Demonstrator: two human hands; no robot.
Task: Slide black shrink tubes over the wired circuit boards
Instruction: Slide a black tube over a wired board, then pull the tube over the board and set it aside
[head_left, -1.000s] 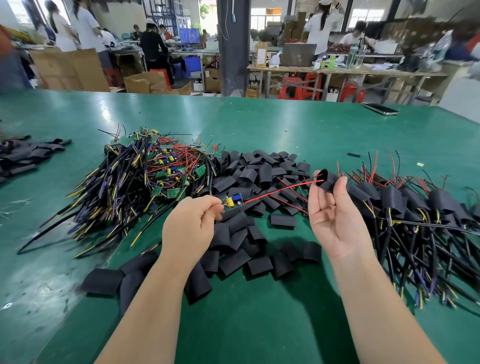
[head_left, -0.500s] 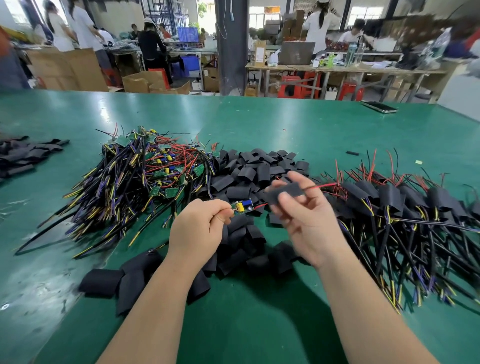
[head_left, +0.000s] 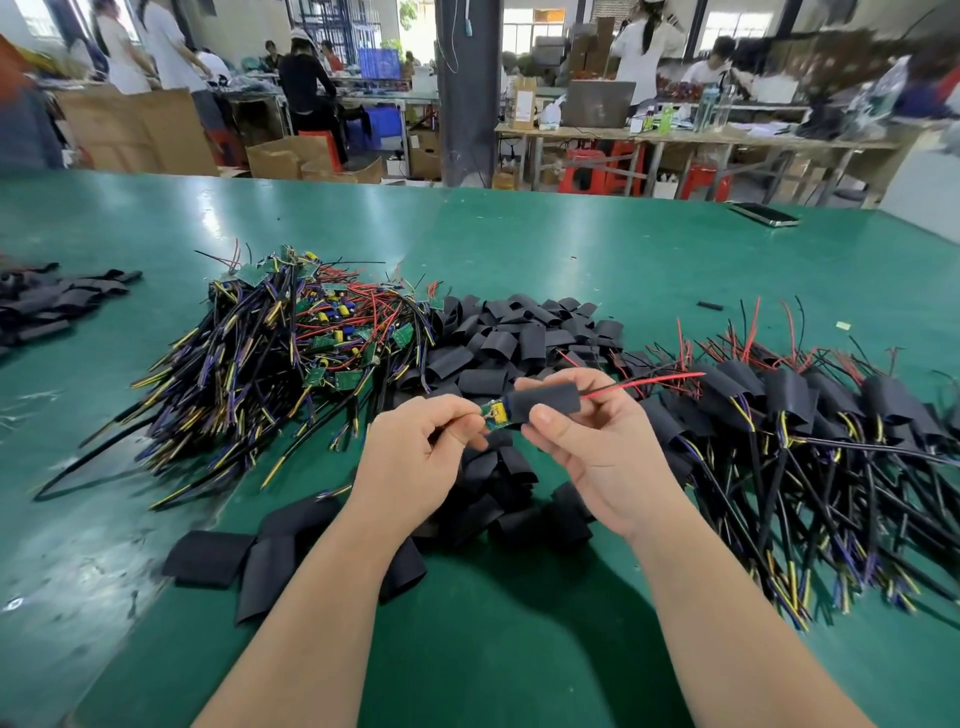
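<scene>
Above the tabletop (head_left: 519, 649), left hand (head_left: 410, 457) pinched the circuit board (head_left: 494, 414); right hand (head_left: 597, 447) gripped the shrink tube (head_left: 545, 399); straight alignment seemed key.

Green worktable (head_left: 519, 249) — dark pillar (head_left: 467, 88), benches (head_left: 701, 137) w/ red stools (head_left: 587, 171) behind.

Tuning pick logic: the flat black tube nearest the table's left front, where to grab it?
Probably pinch the flat tube by its free left edge, coming from the left: it lies flattened on the green table, and its right end abuts neighbouring tubes.
</scene>
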